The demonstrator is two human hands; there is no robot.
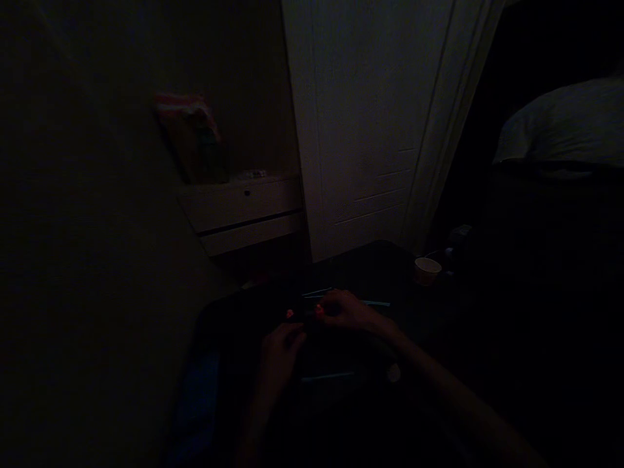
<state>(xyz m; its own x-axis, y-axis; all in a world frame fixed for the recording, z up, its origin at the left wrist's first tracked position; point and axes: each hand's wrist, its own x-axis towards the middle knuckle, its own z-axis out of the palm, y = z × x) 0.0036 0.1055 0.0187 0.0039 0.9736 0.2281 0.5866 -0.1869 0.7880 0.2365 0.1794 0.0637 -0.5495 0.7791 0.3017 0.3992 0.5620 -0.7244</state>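
Nearest to you, a pale blue strip (327, 376) lies flat on the dark bench (375, 260), between your two forearms. Your left hand (280, 354) rests just beyond that strip, knuckles up, with its fingers (294, 333) curled toward the middle of the bench. Your right hand (346, 309) reaches in from the right and sits slightly farther out, its fingers (325, 308) bent inward. A small dark object (306, 315) with two red-orange spots lies between the two hands, and both sets of fingers meet at it. You cannot tell from this dim view whether either hand actually grips the object or only touches it, nor how far the fingers are parted.

Just beyond your right hand, two more pale blue strips (375, 303) lie on the bench, one partly hidden by the hand. Farther right, near the bench edge, a small paper cup (428, 268) stands upright, well apart from both hands.

Beyond the bench, a low white drawer unit (244, 211) stands against the left wall, with a red and green package (192, 136) leaning on top of it. A white door (370, 117) fills the middle background. At far right, a pale pillow (565, 123) rests on a bed.
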